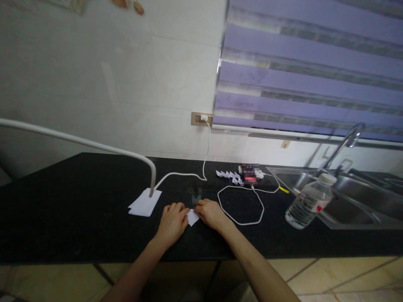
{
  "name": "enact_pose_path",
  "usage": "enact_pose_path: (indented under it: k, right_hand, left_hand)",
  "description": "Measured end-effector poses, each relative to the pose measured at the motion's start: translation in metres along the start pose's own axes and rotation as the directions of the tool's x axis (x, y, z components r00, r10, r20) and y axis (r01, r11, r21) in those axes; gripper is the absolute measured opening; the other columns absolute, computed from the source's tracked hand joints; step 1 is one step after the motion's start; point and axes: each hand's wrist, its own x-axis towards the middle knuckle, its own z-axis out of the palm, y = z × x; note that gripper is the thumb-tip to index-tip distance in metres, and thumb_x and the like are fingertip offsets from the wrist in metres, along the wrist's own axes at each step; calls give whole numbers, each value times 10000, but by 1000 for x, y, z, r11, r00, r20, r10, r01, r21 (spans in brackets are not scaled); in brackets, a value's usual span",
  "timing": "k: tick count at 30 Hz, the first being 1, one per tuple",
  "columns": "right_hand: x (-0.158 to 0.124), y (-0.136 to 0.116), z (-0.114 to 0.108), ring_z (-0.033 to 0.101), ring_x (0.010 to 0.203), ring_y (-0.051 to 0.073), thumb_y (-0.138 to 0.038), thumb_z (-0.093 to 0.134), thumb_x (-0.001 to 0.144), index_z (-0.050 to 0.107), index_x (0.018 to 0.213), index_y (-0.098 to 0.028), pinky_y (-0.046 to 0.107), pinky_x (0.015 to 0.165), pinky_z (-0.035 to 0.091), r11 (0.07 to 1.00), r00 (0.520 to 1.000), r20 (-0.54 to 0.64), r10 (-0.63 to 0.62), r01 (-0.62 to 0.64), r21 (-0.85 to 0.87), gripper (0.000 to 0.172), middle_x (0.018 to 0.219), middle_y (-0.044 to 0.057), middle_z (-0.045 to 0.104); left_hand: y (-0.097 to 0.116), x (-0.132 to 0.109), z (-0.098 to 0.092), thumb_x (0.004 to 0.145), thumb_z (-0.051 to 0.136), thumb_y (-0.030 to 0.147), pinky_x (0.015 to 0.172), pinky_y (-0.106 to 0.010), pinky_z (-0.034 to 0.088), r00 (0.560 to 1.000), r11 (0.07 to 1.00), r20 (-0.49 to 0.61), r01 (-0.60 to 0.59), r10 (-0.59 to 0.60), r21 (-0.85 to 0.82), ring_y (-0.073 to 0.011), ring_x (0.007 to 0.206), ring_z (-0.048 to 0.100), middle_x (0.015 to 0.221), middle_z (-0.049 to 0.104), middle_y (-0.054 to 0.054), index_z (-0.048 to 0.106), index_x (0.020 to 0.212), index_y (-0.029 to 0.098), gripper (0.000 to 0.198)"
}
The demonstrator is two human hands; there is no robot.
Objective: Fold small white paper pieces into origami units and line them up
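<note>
While the left hand [173,221] and right hand [210,213] pinch opposite sides of the small paper [192,218] at the worktop [94,226], right of the paper stack [145,205], I would align its edges before firmly pressing any crease.

black countertop [94,235] | paper stack [145,204] | paper piece [192,217] | folded papers [227,174] | cable [242,224] | bottle [310,203]

White paper [192,218]; black countertop [91,235]; purple-striped blind [302,77].
</note>
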Motion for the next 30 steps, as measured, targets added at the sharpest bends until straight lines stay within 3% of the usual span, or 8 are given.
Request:
enact_pose_path:
  k: [14,20,30]
  right_hand:
    - [-4,-1,-2,473,765,151,-229,358,875,604,839,-174,231,635,347,999,1000,5,-20,20,-37,255,839,50,566]
    - [-11,-3,1,454,824,153,-197,373,862,598,854,-164,240,700,343,999,999,-20,-34,34,-1,228,878,53,551]
    - [-28,-12,3,425,934,168,-92,364,828,485,1105,-192,283,768,323,997,998,-46,47,-44,65,319,1061,51,516]
  left_hand:
    - [1,0,-2,787,414,206,772,-333,292,1000,1000,9,3,-3,11,-188,884,440,897,533,-34,590,939,252,237]
    - [2,1,-3,781,429,188,774,-342,277,999,997,9,-51,50,61,-190,886,430,930,522,-38,503,1110,290,353]
    - [5,7,-5,751,464,177,828,-396,246,995,991,51,-86,82,103,-222,940,406,960,520,-53,566,1021,290,310]
